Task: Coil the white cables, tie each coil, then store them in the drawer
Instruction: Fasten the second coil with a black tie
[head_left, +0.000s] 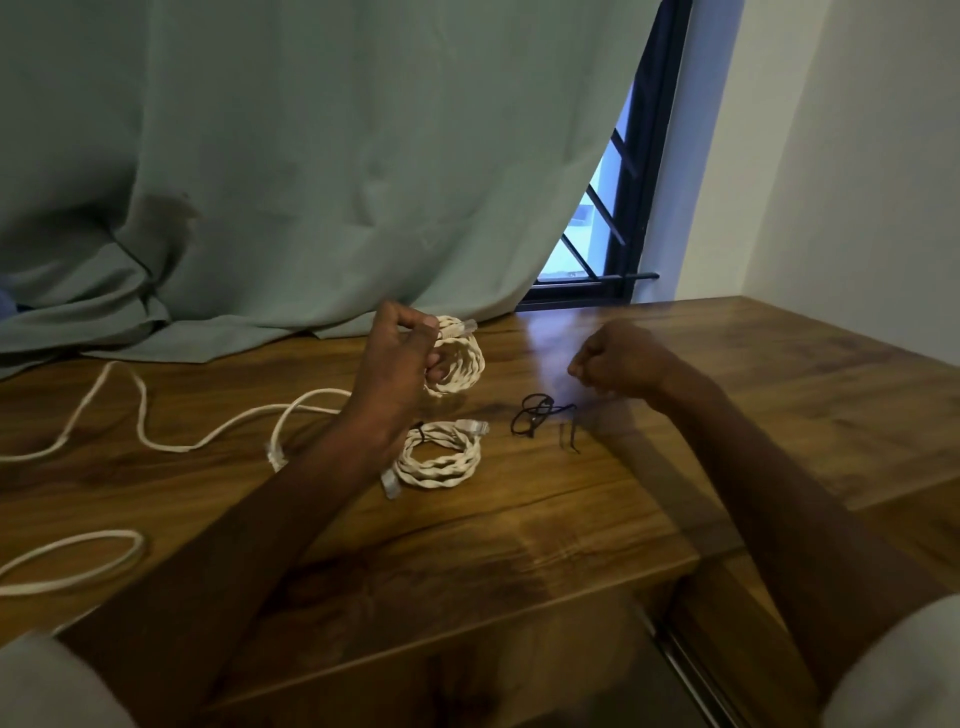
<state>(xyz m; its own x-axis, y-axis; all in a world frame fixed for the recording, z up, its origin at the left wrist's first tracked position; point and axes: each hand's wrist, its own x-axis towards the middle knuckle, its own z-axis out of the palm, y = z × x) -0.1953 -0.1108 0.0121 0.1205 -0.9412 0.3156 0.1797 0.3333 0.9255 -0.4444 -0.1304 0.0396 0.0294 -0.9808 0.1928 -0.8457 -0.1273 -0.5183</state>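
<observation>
Nearest on the brown wooden tabletop sits a tied coil of twisted white cable, black ties just right of it. Left hand grips a second white coil above it; right hand is fisted, can't tell around what. Loose white cable trails left.
</observation>
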